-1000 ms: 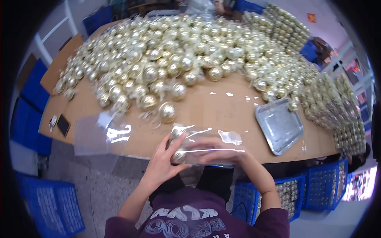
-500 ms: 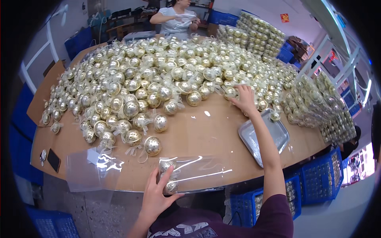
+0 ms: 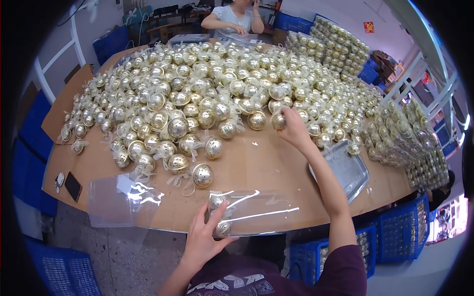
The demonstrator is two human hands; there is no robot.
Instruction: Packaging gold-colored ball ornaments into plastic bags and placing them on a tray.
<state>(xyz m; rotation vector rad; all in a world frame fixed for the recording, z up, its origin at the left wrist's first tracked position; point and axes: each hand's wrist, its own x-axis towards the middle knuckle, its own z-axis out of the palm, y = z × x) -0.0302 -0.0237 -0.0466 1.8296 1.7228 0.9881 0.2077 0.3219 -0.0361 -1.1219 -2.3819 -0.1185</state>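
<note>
A clear plastic box (image 3: 266,207) lies along the table's near edge, with two gold ball ornaments (image 3: 223,228) at its left end. My left hand (image 3: 207,232) rests around that end, thumb and fingers spread over the ornaments and the film. At the near side of a big heap of gold ball ornaments (image 3: 177,127) with pale ribbons, my right hand (image 3: 293,127) has its fingers closed on one ornament (image 3: 278,122). That ornament shows at the left of my fingertips. A single ornament (image 3: 202,175) sits just beyond the box.
Under my right forearm is a metal tray (image 3: 348,170). Flat clear plastic sheets (image 3: 118,200) lie at the left, near a phone (image 3: 73,186). Packed ornament boxes (image 3: 402,130) are stacked at the right. Blue crates (image 3: 402,229) stand below the table. Across the table is another person (image 3: 232,22).
My right hand has drawn slightly left and nearer, with an ornament now in its fingers. My left hand stays at the box's end. The whole view has shifted a little.
</note>
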